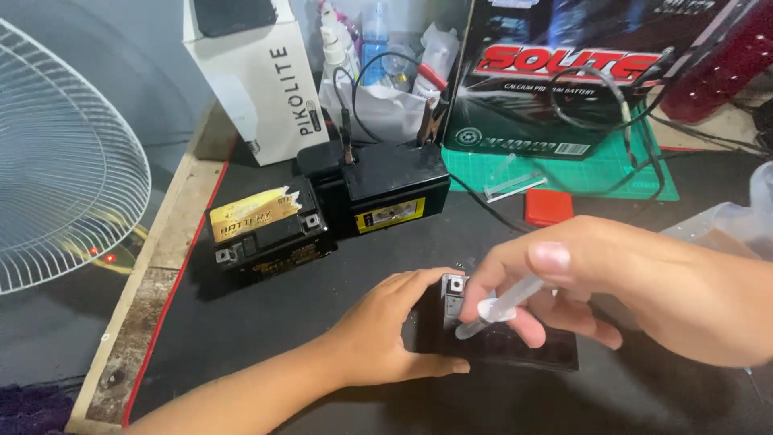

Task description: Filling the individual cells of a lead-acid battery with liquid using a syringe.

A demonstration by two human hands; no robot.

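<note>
Black battery [515,346] steadied by left hand [386,334]; right hand [612,278] grips syringe [503,306].

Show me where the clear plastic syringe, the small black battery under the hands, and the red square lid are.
Clear plastic syringe [501,306]: head view, on its barrel.
Small black battery [515,348]: head view, on its top face.
Red square lid [548,206]: head view, on its centre.

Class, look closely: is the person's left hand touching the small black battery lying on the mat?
Touching. The head view shows the left hand wrapped round the end of the small black battery.
</note>
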